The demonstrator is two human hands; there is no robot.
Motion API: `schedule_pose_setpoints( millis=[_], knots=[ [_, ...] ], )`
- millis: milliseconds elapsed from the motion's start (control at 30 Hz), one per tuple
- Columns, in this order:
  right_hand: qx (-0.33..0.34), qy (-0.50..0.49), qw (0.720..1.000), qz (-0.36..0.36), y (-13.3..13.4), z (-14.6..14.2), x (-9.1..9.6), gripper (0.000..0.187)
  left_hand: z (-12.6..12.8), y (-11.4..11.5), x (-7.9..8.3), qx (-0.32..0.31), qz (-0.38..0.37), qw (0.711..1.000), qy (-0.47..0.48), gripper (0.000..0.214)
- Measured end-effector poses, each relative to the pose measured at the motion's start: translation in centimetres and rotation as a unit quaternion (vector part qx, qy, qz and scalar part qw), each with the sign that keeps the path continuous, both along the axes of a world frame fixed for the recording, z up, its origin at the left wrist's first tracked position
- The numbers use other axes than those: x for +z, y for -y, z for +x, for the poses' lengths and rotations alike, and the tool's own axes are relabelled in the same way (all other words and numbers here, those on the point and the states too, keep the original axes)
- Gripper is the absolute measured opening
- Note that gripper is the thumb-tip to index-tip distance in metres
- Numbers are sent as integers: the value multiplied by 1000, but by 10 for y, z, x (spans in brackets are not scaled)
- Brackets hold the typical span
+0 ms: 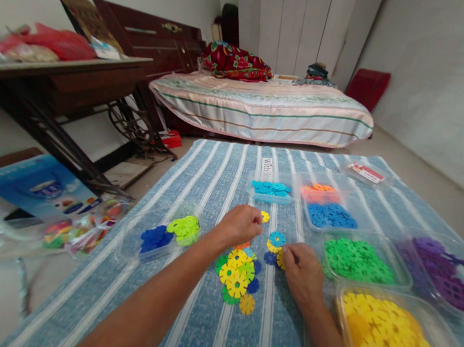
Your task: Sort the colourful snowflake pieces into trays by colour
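My left hand (242, 224) is closed above the cloth, fingertips pinched at a small yellow notched plastic disc (265, 217). To its right, my right hand (303, 273) is also closed, thumb and finger at the edge of another yellow disc (281, 259). This one touches a small cluster with a light blue disc (276, 239) and a dark blue disc (269, 258). Between my forearms lies a loose pile of notched discs (236, 273), mostly yellow, with green, dark blue and orange ones. My fingers partly hide what they grip.
Clear plastic tubs hold yellow discs (391, 339), green discs (358, 260), purple pieces (444, 268), blue discs (332, 216) and light blue discs (271, 188). At left, another tub has dark blue discs (156, 238) and lime discs (184, 228). A lidded box (366, 173) stands far right on the striped cloth (212, 182).
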State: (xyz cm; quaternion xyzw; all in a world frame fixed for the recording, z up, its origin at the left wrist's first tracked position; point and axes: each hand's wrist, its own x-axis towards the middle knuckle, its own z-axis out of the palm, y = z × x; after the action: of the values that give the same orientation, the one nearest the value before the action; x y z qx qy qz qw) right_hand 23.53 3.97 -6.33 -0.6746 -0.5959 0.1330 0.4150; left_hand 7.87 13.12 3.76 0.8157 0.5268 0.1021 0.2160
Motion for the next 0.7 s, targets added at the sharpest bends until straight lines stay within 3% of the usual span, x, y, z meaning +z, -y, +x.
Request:
schedule_pose_setpoints(
  millis=[100,200,500,700],
  knots=[
    [-8,1,1000,0,0,-1,1,30,-14,28,-8,-54,-5,990,-131,12],
    [-9,2,1000,5,1,-1,1,30,-25,46,-13,-57,5,983,-173,25],
    [3,-1,1000,0,2,0,1,31,-48,57,-27,-55,31,985,-161,17],
    [6,-2,1000,8,2,1,-1,32,-49,58,-19,-57,14,987,-148,12]
  ],
)
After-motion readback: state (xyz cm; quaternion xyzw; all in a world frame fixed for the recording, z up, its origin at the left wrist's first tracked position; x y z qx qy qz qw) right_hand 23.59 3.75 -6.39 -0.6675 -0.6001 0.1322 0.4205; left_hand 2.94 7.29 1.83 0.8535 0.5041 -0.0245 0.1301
